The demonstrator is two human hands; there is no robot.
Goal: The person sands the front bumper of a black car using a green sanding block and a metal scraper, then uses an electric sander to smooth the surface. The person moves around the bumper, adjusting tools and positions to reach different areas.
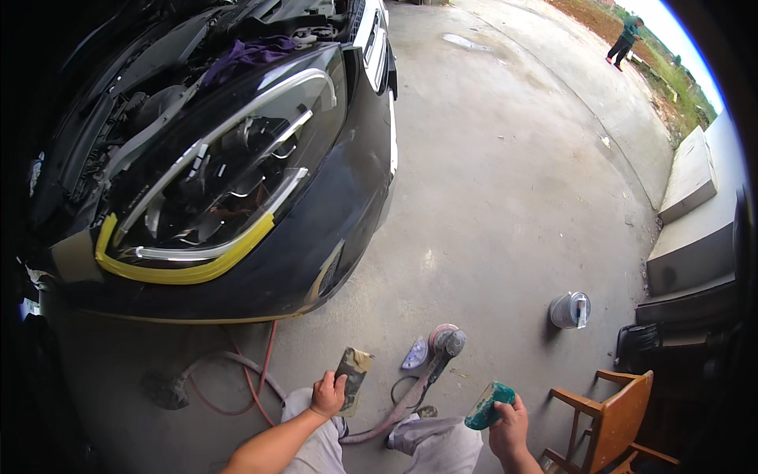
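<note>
My left hand (pixel 328 394) grips a flat dark sanding block or spreader board (pixel 355 379) smeared with tan residue. In my right hand (pixel 510 422) is a green spreader (pixel 490 405) with pale, dried smears on its face. Both hands are held apart above my knees. Ahead to the left is the front corner of a dark car, its headlight (pixel 237 178) edged at the lower side by yellow masking tape (pixel 189 274). Dull patches show on the bumper (pixel 331 195). A purple cloth (pixel 249 54) lies by the uncovered engine bay.
On the concrete floor are an orbital sander (pixel 447 343) with its hose (pixel 408 406), a half-round pad (pixel 416 354), and red hoses (pixel 266 361). A lidded can (pixel 569 310) and wooden chair (pixel 622 415) are at right. A person (pixel 626 41) stands far off.
</note>
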